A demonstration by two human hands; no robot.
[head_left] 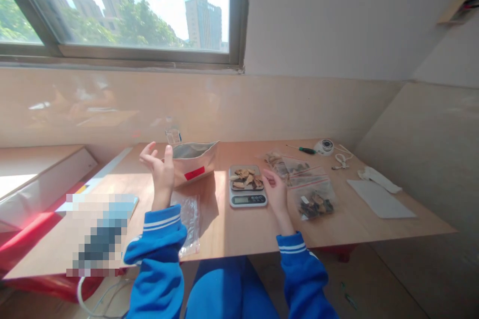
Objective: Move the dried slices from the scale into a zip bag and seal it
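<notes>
Holds left grip (pixel 161 173) open left of the scale (pixel 247 205), beside the pouch (pixel 194 164); holds right grip (pixel 276 189) half-curled at its right edge, by the dried slices (pixel 247 178), cannot tell if pinching.

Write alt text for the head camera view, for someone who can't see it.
Right hand at the edge of a small scale holding dried brown pieces; left hand raised near an open bag. Filled clear bags lie farther right on the table.
</notes>
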